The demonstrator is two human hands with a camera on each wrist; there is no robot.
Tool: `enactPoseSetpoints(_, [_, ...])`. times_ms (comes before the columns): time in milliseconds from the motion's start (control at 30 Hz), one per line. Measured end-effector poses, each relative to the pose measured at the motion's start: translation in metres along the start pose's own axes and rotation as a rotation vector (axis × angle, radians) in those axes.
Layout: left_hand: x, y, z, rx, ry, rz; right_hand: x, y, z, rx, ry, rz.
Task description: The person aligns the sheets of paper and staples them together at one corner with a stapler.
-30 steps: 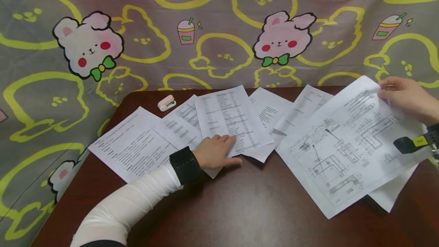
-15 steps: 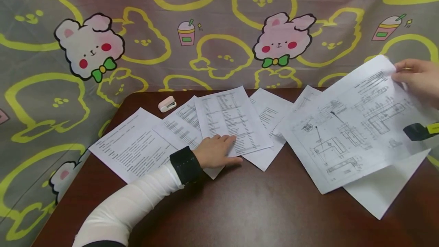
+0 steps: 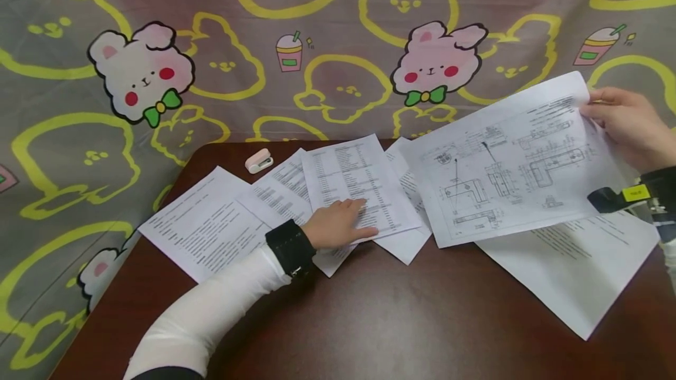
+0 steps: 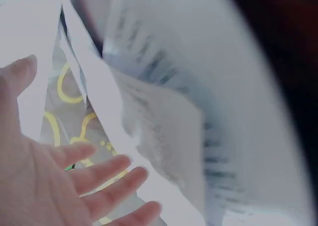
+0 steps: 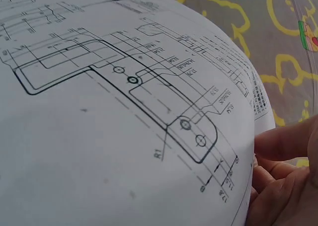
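My right hand (image 3: 628, 125) pinches a sheet with a technical drawing (image 3: 507, 210) by its right edge, thumb and fingertips at the paper. The sheet is raised and tilted over the right of the table; the right wrist view shows it bowing beside the curled fingers (image 5: 278, 181). At the middle, my left hand (image 3: 335, 224) lies over the lower part of a printed list sheet (image 3: 343, 163), thumb spread to the right. Its fingers (image 4: 114, 186) appear extended and apart in the left wrist view, with blurred paper (image 4: 159, 136) beside them.
Two overlapping printed sheets (image 3: 206, 216) lie at the left. Another sheet (image 3: 401, 245) shows partly beneath the middle one. At the right, a text sheet (image 3: 581, 298) lies under the raised drawing. A small pink stapler (image 3: 259, 161) stands near the back edge of the dark table (image 3: 391, 321).
The drawing sheet has risen, then swung left in my right hand, baring more of the text sheet beneath it and covering the back-right sheet. My left hand stays nearly in place.
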State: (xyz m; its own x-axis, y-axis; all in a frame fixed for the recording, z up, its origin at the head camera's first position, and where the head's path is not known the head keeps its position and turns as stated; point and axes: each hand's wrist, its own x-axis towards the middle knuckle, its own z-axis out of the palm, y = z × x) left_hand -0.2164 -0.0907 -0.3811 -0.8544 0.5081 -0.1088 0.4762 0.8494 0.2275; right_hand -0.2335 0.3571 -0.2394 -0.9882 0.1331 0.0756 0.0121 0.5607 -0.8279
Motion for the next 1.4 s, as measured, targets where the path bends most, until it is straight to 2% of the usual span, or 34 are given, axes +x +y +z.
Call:
enactPoseSetpoints(67, [0.005, 0.0, -0.007, -0.052, 0.041, -0.025, 0.001, -0.005, 0.007, 0.037, -0.016, -0.004])
enactPoseSetpoints(200, [0.013, 0.0, -0.027, -0.152, 0.162, -0.044, 0.002, -0.016, 0.019, 0.081, -0.079, -0.03])
enactPoseSetpoints(333, [0.019, 0.003, -0.049, -0.195, 0.241, -0.019, 0.001, -0.029, 0.037, 0.071, -0.141, -0.071])
enactPoseSetpoints(467, [0.023, 0.005, -0.067, -0.204, 0.277, 0.044, 0.001, -0.045, 0.058, 0.045, -0.175, -0.117])
enactPoseSetpoints(533, [0.026, 0.007, -0.074, -0.233, 0.269, 0.071, 0.001, -0.053, 0.066, 0.045, -0.186, -0.142])
enactPoseSetpoints(667, [0.032, 0.01, -0.081, -0.332, 0.196, 0.075, 0.0, -0.067, 0.076, 0.084, -0.213, -0.172])
enactPoseSetpoints(767, [0.035, 0.01, -0.081, -0.428, 0.134, 0.1, -0.001, -0.074, 0.08, 0.129, -0.233, -0.177])
enactPoseSetpoints(900, [0.038, 0.008, -0.078, -0.551, 0.097, 0.167, 0.0, -0.078, 0.082, 0.183, -0.245, -0.167])
enactPoseSetpoints(967, [0.039, 0.007, -0.075, -0.605, 0.094, 0.176, 0.002, -0.079, 0.082, 0.208, -0.243, -0.155])
enactPoseSetpoints(1167, [0.042, 0.004, -0.072, -0.755, 0.057, 0.148, 0.007, -0.073, 0.085, 0.239, -0.208, -0.114])
enactPoseSetpoints(1300, [0.044, -0.001, -0.07, -0.789, 0.027, 0.117, 0.012, -0.062, 0.088, 0.182, -0.198, -0.1])
enactPoseSetpoints(1400, [0.045, -0.005, -0.069, -0.781, 0.015, 0.089, 0.015, -0.052, 0.088, 0.127, -0.227, -0.085])
